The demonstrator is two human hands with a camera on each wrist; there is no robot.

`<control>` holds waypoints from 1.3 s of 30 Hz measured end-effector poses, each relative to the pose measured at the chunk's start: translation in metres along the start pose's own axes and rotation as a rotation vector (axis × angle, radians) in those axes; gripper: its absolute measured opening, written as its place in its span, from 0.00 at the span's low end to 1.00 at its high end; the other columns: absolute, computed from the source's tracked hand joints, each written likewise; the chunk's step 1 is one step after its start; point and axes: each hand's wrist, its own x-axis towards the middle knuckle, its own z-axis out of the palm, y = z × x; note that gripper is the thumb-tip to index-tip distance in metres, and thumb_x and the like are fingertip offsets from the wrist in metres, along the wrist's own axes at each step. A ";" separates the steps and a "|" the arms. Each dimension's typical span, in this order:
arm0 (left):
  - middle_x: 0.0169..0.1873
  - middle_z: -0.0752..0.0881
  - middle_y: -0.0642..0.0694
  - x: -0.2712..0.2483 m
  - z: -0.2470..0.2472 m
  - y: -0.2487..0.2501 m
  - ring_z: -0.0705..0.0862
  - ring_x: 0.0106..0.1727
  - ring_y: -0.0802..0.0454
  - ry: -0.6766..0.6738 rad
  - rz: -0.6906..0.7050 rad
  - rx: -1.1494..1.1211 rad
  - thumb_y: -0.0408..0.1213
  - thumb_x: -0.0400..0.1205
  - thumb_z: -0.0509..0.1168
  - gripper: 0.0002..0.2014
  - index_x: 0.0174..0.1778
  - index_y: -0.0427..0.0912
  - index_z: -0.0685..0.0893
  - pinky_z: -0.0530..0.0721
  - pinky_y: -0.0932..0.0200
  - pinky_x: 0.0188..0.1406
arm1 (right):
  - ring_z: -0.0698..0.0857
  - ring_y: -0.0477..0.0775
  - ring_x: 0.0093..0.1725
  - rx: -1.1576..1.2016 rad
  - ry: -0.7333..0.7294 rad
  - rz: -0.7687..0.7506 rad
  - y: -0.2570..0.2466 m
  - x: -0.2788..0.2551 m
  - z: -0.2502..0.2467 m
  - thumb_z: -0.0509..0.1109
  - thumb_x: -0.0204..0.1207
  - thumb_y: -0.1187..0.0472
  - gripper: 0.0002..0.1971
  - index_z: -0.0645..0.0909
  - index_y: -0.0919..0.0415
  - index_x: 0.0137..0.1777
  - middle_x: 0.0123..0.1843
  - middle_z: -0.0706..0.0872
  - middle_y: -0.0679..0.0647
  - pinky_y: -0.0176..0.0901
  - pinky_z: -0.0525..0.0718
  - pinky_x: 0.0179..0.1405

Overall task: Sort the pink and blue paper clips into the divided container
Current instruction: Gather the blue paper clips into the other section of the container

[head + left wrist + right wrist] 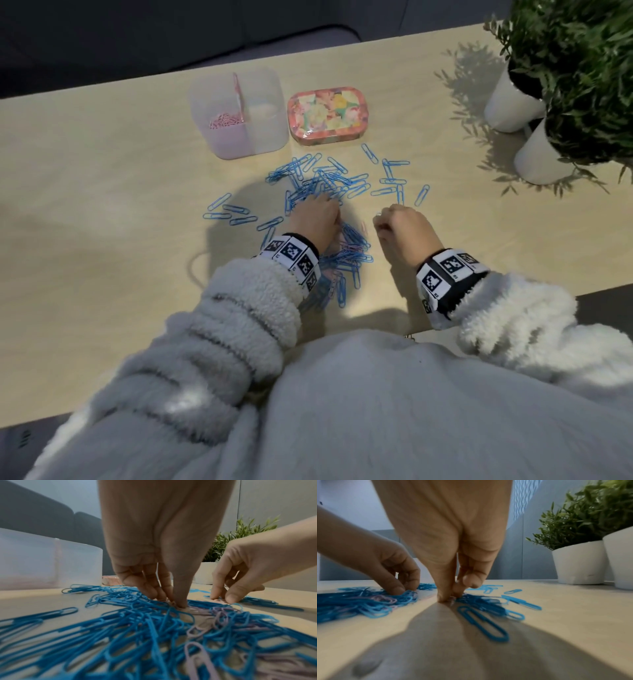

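Blue paper clips (322, 181) lie spread over the wooden table (102, 178), with a few pink paper clips (197, 654) mixed in near my wrists. The translucent divided container (239, 113) stands behind the pile, and several pink clips (224, 120) lie in its left compartment. My left hand (330, 209) reaches down into the pile, thumb and fingers (178, 601) pinched together on a clip whose colour I cannot tell. Beside it, my right hand (378, 222) pinches a small pinkish clip against the table with its fingertips (443, 597).
A closed floral tin (327, 114) sits right of the container. Two white pots with green plants (513, 102) stand at the far right. Loose blue clips (394, 185) lie beyond my right hand. The table's near edge (599, 291) runs just behind my wrists.
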 end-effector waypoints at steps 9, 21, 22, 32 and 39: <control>0.61 0.79 0.39 -0.001 0.005 0.010 0.73 0.66 0.39 0.026 0.152 0.283 0.31 0.80 0.59 0.13 0.60 0.36 0.73 0.68 0.49 0.65 | 0.81 0.67 0.51 0.252 0.101 0.033 0.012 -0.005 0.007 0.64 0.75 0.68 0.03 0.80 0.65 0.43 0.48 0.83 0.64 0.55 0.80 0.50; 0.25 0.73 0.43 -0.002 -0.019 -0.017 0.70 0.26 0.51 0.107 -0.329 -1.065 0.33 0.83 0.50 0.17 0.26 0.41 0.71 0.66 0.60 0.27 | 0.78 0.53 0.38 0.430 -0.023 0.138 -0.015 0.015 0.009 0.74 0.69 0.51 0.11 0.80 0.58 0.41 0.36 0.81 0.52 0.44 0.74 0.39; 0.24 0.72 0.43 -0.003 -0.020 -0.017 0.67 0.24 0.51 0.073 -0.353 -1.120 0.35 0.84 0.49 0.19 0.24 0.42 0.69 0.64 0.61 0.26 | 0.79 0.55 0.41 0.329 -0.046 0.130 -0.019 0.015 0.011 0.74 0.69 0.49 0.13 0.80 0.58 0.44 0.40 0.82 0.52 0.44 0.74 0.40; 0.37 0.82 0.44 -0.017 0.003 -0.017 0.77 0.39 0.50 -0.017 -0.062 -0.563 0.35 0.85 0.54 0.12 0.48 0.36 0.82 0.70 0.60 0.40 | 0.76 0.40 0.25 0.716 0.096 0.259 -0.005 0.034 -0.013 0.74 0.70 0.62 0.05 0.84 0.59 0.34 0.27 0.79 0.46 0.35 0.74 0.31; 0.45 0.83 0.46 -0.012 -0.001 -0.001 0.81 0.49 0.46 -0.012 0.085 -0.196 0.36 0.79 0.63 0.08 0.52 0.44 0.82 0.73 0.57 0.43 | 0.84 0.56 0.42 0.437 0.137 0.223 0.006 0.033 -0.022 0.73 0.68 0.60 0.07 0.87 0.56 0.46 0.39 0.86 0.55 0.42 0.79 0.45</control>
